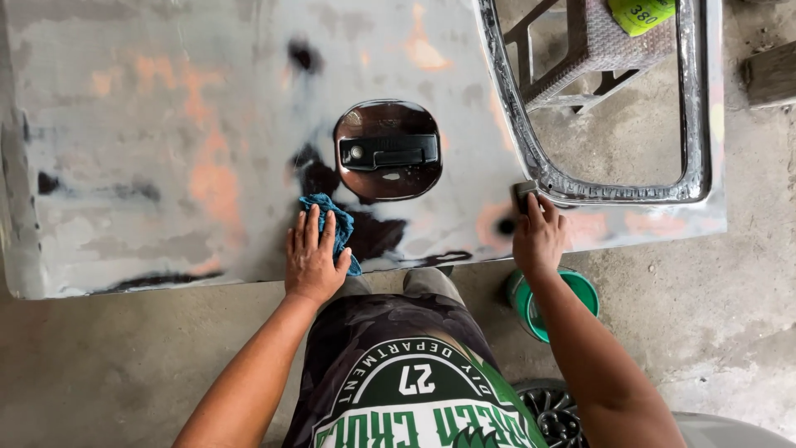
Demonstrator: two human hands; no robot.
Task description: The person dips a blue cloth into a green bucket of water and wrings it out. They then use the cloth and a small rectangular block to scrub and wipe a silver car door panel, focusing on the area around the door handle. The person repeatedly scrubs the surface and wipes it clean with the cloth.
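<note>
A sanded grey car door panel (166, 133) with orange and black patches lies flat in front of me. My left hand (313, 255) presses a blue rag (339, 222) flat on the panel, just below and left of the dark recessed door handle (388, 152). My right hand (538, 235) holds a small dark sanding block (523, 193) against the panel at the lower corner of the window opening (613, 158).
A green bucket (554, 303) stands on the concrete floor under the panel's near edge by my right arm. A woven plastic stool (589, 50) shows through the window opening, with a yellow-green sheet (640, 13) on it. A dark round object (557, 411) lies near my right leg.
</note>
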